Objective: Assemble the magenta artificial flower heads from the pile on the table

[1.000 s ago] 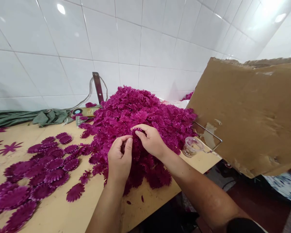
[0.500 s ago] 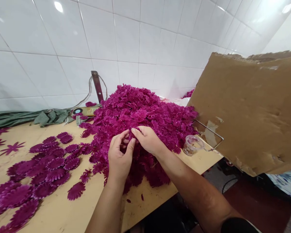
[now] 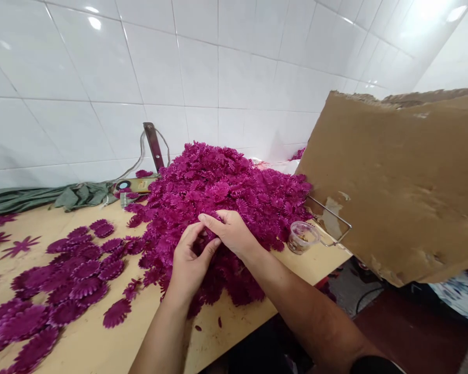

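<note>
A tall heap of magenta artificial flower petal layers [image 3: 226, 176] stands in the middle of the table. In front of it, my left hand [image 3: 191, 254] and my right hand [image 3: 234, 231] meet, fingertips close together. Between them shows a magenta flower piece [image 3: 206, 236], gripped by the fingers of both hands; much of it is hidden behind the fingers. My left thumb and fingers form a curved pinch around it, and my right thumb lies across its top. Stacked scalloped petal discs [image 3: 86, 270] spread over the table at the left.
A clear plastic cup [image 3: 302, 238] with small bits inside stands right of the heap, near a bent metal wire frame [image 3: 335, 241]. Behind that leans a big cardboard sheet [image 3: 398, 182]. Green cloth [image 3: 78, 195] and a brown upright bar [image 3: 153, 145] are along the tiled wall.
The view has shifted slightly, so the scene sits a little lower and further left. My fingers have changed position around the flower piece, and my right thumb now reaches further across.
</note>
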Available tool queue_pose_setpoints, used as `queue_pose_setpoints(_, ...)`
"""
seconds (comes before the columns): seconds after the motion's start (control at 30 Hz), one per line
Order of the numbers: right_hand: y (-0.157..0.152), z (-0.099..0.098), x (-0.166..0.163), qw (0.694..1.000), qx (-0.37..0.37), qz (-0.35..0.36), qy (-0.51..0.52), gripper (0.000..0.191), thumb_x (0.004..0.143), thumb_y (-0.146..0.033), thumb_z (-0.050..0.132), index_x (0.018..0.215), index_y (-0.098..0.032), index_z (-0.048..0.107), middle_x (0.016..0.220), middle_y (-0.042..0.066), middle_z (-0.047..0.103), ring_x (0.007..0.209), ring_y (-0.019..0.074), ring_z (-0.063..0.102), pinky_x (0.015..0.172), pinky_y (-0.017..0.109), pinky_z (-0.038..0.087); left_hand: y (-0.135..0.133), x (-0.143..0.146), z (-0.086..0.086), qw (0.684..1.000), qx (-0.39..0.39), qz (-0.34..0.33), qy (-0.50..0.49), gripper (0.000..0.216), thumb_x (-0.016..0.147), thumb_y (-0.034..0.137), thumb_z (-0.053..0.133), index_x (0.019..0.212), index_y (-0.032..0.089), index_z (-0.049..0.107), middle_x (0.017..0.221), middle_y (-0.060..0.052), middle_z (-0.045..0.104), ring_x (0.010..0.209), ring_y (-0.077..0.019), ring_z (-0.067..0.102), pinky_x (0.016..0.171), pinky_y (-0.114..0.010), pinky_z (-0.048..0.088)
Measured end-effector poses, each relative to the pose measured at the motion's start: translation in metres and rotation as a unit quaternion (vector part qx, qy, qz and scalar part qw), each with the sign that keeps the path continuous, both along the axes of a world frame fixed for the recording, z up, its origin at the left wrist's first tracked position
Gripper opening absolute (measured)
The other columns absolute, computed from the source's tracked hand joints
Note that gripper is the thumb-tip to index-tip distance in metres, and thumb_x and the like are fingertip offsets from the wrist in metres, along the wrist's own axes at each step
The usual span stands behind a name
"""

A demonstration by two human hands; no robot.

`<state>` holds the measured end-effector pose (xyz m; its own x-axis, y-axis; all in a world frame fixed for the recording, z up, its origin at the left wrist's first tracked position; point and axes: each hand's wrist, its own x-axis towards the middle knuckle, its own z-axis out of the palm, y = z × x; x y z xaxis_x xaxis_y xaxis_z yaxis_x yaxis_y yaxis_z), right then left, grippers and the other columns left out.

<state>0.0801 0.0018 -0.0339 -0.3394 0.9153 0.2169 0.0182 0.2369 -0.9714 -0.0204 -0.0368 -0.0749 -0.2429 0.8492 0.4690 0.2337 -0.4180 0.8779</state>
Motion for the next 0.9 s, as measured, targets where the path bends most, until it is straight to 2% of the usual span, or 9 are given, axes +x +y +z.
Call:
queue_pose_setpoints(0.1, -0.004, 0.001, 0.005, 0.999, -0.020, 0.027, 0.027, 0.043, 0.068, -0.054, 0.055, 0.055, -0.019, 0.035, 0.052, -0.007, 0.030, 0.049, 0.0052, 0.027, 0.047, 0.022, 0.022, -0.002, 0.000, 0.004, 0.999, 0.015, 0.007, 0.042, 0.032, 0.067, 0.036, 0.065, 0.094, 0.018, 0.064, 0.092, -0.004, 0.063, 0.087, -0.0179, 0.057, 0.082, -0.031, 0.045)
queue_pose_setpoints(0.23, -0.008, -0.001, 0.010, 0.996, -0.021, 0.070, 0.046, 0.047, 0.071, -0.062, 0.047, 0.057, -0.020, 0.033, 0.054, -0.007, 0.027, 0.050, 0.0057, 0.024, 0.047, 0.023, 0.021, -0.009, -0.001, 0.015, 0.996, 0.026, 0.023, 0.087, 0.025, 0.078, 0.037, 0.052, 0.086, 0.018, 0.066, 0.084, -0.004, 0.064, 0.080, -0.0168, 0.057, 0.077, -0.029, 0.045)
queue_pose_setpoints(0.33, -0.011, 0.000, 0.012, 0.995, -0.014, 0.078, 0.058, 0.041, 0.075, -0.056, 0.045, 0.059, -0.020, 0.034, 0.054, -0.007, 0.027, 0.051, 0.0066, 0.024, 0.049, 0.023, 0.023, -0.014, 0.000, 0.022, 0.993, 0.004, 0.047, 0.109, 0.033, 0.082, 0.039, 0.044, 0.075, 0.015, 0.066, 0.074, -0.004, 0.062, 0.070, -0.0163, 0.056, 0.070, -0.028, 0.046)
queue_pose_setpoints(0.4, -0.011, 0.001, 0.014, 0.996, 0.007, 0.078, 0.043, 0.033, 0.077, -0.046, 0.046, 0.059, -0.019, 0.035, 0.055, -0.007, 0.029, 0.052, 0.0068, 0.025, 0.050, 0.023, 0.024, -0.016, 0.001, 0.023, 0.994, -0.013, 0.045, 0.101, 0.034, 0.081, 0.041, 0.045, 0.079, 0.014, 0.066, 0.079, -0.006, 0.064, 0.074, -0.0175, 0.057, 0.073, -0.029, 0.046)
queue_pose_setpoints(0.53, -0.012, 0.002, 0.016, 0.997, 0.066, 0.046, -0.015, 0.024, 0.078, -0.030, 0.045, 0.058, -0.018, 0.037, 0.056, -0.006, 0.032, 0.053, 0.0069, 0.029, 0.052, 0.023, 0.025, -0.016, 0.002, 0.021, 0.998, -0.040, 0.041, 0.014, 0.043, 0.076, 0.046, 0.052, 0.104, 0.016, 0.063, 0.106, -0.008, 0.064, 0.099, -0.0211, 0.057, 0.091, -0.034, 0.041)
queue_pose_setpoints(0.63, -0.015, 0.001, 0.014, 0.993, 0.102, 0.009, -0.058, 0.015, 0.077, -0.022, 0.045, 0.062, -0.018, 0.042, 0.057, -0.006, 0.037, 0.054, 0.0074, 0.033, 0.052, 0.022, 0.027, -0.014, 0.001, 0.021, 0.998, -0.052, 0.039, -0.021, 0.047, 0.069, 0.047, 0.060, 0.105, 0.018, 0.063, 0.110, -0.007, 0.064, 0.103, -0.0220, 0.056, 0.095, -0.036, 0.039)
queue_pose_setpoints(0.77, -0.021, 0.002, 0.011, 0.988, 0.123, -0.014, -0.096, 0.013, 0.076, -0.021, 0.047, 0.064, -0.018, 0.044, 0.058, -0.005, 0.040, 0.054, 0.0081, 0.036, 0.053, 0.022, 0.030, -0.009, -0.003, 0.017, 0.992, -0.095, 0.044, -0.075, 0.041, 0.062, 0.049, 0.065, 0.087, 0.017, 0.067, 0.090, -0.005, 0.069, 0.089, -0.0203, 0.061, 0.088, -0.035, 0.044)
queue_pose_setpoints(0.83, -0.028, 0.004, 0.010, 0.982, 0.154, -0.015, -0.106, 0.015, 0.077, -0.021, 0.047, 0.062, -0.018, 0.043, 0.060, -0.004, 0.043, 0.057, 0.0089, 0.038, 0.055, 0.022, 0.032, -0.006, -0.006, 0.015, 0.983, -0.113, 0.053, -0.135, 0.037, 0.059, 0.050, 0.066, 0.075, 0.016, 0.065, 0.073, -0.002, 0.068, 0.075, -0.0178, 0.061, 0.077, -0.032, 0.048)
queue_pose_setpoints(0.9, -0.037, 0.007, 0.009, 0.971, 0.215, -0.001, -0.104, 0.017, 0.077, -0.019, 0.047, 0.061, -0.018, 0.041, 0.063, -0.002, 0.045, 0.061, 0.0101, 0.041, 0.060, 0.024, 0.034, -0.001, -0.011, 0.016, 0.966, -0.124, 0.064, -0.219, 0.036, 0.058, 0.049, 0.067, 0.067, 0.016, 0.058, 0.059, 0.001, 0.062, 0.061, -0.0147, 0.059, 0.063, -0.029, 0.049)
